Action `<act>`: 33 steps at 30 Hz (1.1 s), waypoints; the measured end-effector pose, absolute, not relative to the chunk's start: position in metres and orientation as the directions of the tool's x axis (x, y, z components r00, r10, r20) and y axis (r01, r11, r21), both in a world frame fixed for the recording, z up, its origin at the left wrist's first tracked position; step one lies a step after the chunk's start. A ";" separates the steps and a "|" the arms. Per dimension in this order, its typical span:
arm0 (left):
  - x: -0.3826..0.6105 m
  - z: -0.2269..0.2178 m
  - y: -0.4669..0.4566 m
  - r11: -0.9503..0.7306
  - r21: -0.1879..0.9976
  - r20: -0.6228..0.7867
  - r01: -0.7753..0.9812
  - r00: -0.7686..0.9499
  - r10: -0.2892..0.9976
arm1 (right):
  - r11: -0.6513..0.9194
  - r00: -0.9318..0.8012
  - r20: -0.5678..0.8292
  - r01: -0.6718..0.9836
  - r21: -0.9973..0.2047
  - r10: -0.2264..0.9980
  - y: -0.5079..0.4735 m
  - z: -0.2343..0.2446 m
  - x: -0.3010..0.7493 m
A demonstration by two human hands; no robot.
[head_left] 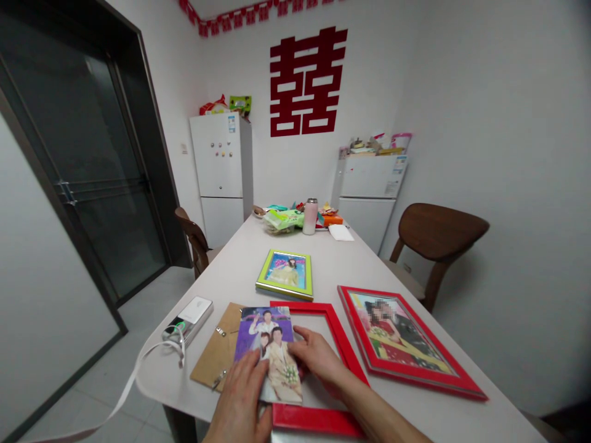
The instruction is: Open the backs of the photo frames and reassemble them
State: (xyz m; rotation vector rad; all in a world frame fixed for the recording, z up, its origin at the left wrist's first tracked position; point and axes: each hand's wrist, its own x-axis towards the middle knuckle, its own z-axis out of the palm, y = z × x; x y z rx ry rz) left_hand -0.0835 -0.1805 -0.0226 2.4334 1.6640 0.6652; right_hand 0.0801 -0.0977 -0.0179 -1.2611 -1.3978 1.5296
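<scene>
A printed photo of three people is between my two hands, tilted above the near end of the table. My left hand lies along its lower left side, fingers on the picture, closed on it. At its right edge, my right hand pinches the print between thumb and fingers. Under the photo and my right forearm is an open red picture frame, partly covered. A brown backing board with metal clips sticks out to the left, its right part hidden behind the photo.
A red framed picture lies on the right, and a smaller yellow-green framed picture lies farther back. On the left sits a power bank with a white cable. A pink bottle and snack bags are at the far end.
</scene>
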 end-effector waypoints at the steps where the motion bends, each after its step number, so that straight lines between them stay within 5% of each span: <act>1: -0.081 -0.024 -0.179 -0.410 0.327 0.299 0.852 0.318 0.900 | -0.197 -0.299 -0.205 0.059 -0.979 0.932 -0.098 -0.015 0.075; 6: -0.075 -0.026 -0.171 -0.482 0.325 0.482 0.814 0.296 0.825 | -0.150 -0.294 -0.102 -0.144 -0.978 0.950 -0.104 0.021 0.063; 10: -0.072 -0.014 -0.168 -0.526 0.539 0.619 0.659 0.114 0.777 | -0.104 -0.260 -0.021 -0.312 -0.944 0.965 -0.113 0.046 0.066; 15: -0.046 0.009 -0.173 -0.274 0.951 0.305 0.144 -0.292 0.906 | -0.244 -0.150 -0.203 -0.359 -0.901 0.968 -0.119 0.026 0.079; 18: -0.026 0.015 -0.175 -0.170 0.962 0.108 -0.216 -0.270 0.957 | -0.261 -0.159 -0.209 -0.491 -0.831 0.965 -0.115 0.008 0.090; 21: -0.020 0.012 -0.174 -0.095 0.935 0.036 -0.342 -0.175 0.984 | -0.182 -0.076 -0.167 -0.522 -0.833 0.983 -0.108 0.006 0.109; 23: -0.024 0.006 -0.172 -0.075 0.953 0.038 -0.294 -0.129 0.991 | -0.198 -0.068 -0.187 -0.432 -0.880 0.980 -0.102 0.010 0.125; 26: -0.035 -0.004 -0.172 -0.056 0.998 0.059 0.034 -0.109 0.992 | -0.224 -0.096 -0.205 -0.255 -0.941 0.974 -0.094 0.013 0.147; 29: -0.041 -0.011 -0.174 -0.086 0.904 0.102 0.419 -0.015 0.995 | -0.206 -0.114 -0.194 -0.100 -0.974 0.974 -0.087 0.007 0.157; 33: -0.039 -0.014 -0.176 -0.186 0.777 0.156 0.602 0.103 0.982 | -0.174 -0.078 -0.178 0.057 -0.983 0.981 -0.079 -0.004 0.150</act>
